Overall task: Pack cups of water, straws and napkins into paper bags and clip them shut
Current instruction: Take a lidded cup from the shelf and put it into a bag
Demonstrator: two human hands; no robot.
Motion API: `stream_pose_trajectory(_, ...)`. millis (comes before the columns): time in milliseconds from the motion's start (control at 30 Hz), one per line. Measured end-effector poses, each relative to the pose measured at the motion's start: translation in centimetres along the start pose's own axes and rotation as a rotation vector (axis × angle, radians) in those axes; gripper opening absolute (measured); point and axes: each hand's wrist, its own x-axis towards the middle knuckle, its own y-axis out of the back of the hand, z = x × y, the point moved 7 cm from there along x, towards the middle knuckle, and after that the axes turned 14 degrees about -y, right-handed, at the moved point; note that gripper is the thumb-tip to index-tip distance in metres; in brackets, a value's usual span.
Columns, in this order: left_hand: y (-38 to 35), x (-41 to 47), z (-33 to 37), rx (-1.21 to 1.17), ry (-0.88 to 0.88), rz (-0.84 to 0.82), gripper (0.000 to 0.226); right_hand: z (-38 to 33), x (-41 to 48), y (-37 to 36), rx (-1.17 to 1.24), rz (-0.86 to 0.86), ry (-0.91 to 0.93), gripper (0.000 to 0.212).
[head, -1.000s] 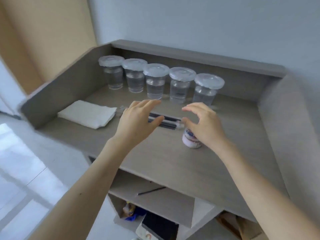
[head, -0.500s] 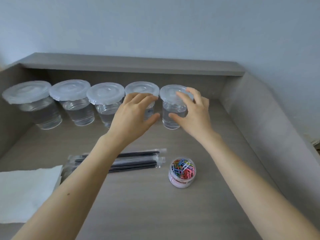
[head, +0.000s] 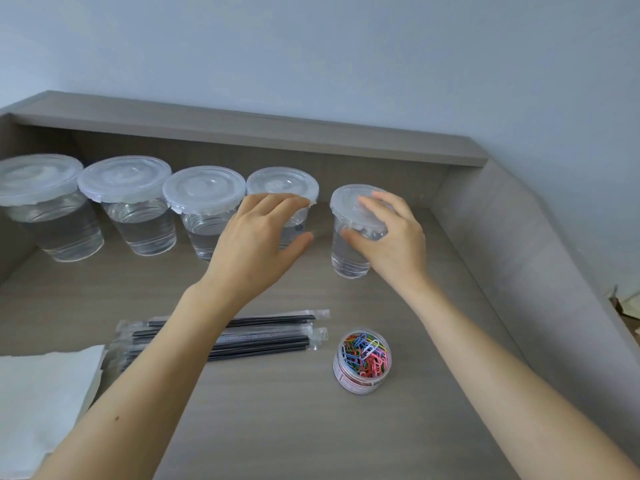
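Standing rightmost on the desk [head: 277,427], the last cup [head: 346,261] is gripped at the lid by the right hand [head: 394,247]; 4th cup [head: 282,181] is partly hidden by the spread left hand [head: 252,247].

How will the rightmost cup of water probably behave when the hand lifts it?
The rightmost cup looks thin and clear, so it may flex under the right hand. Because it holds water, it is probably heavy for its size and may slosh. Its lid should limit spills.
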Motion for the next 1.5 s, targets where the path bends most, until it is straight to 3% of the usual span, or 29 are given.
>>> stream_pose_trajectory(367, -1.6, -1.6, 4.8, -0.214, -0.132, -0.111, 0.058, 1.7, -7.1, 9.3, -0.096, 0.183, -0.173, 0.047)
stream_pose_trajectory(833, -0.8, -10.7, 22.9, -0.331, -0.196, -0.121, 0.043, 2.5, -24.7, 24.6, -0.067, 0.261, -0.15, 0.05)
stream_pose_trajectory(967, -2.5, -15.3, 30.1, -0.409, -0.206, -0.196, 0.058, 5.9, -31.7, 29.3, -0.119, 0.217, -0.185, 0.051)
stream_pose_trajectory(1100, -5.8, -17.5, 37.1, -0.453, -0.259, -0.309, 0.053, 10.5, -37.3, 33.8, -0.157, 0.264, -0.274, 0.051)
stream_pose_trajectory(1300, -12.9, -15.4, 48.1, -0.564, -0.38, -0.397, 0.037, 18.0, -42.2, 42.2, -0.191, 0.431, -0.426, 0.048)
stream_pose_trajectory(1500, -22.4, -11.8, 57.9, -0.646, -0.475, -0.493, 0.042, 27.5, -42.2, 50.5, -0.302, 0.542, -0.49, 0.047)
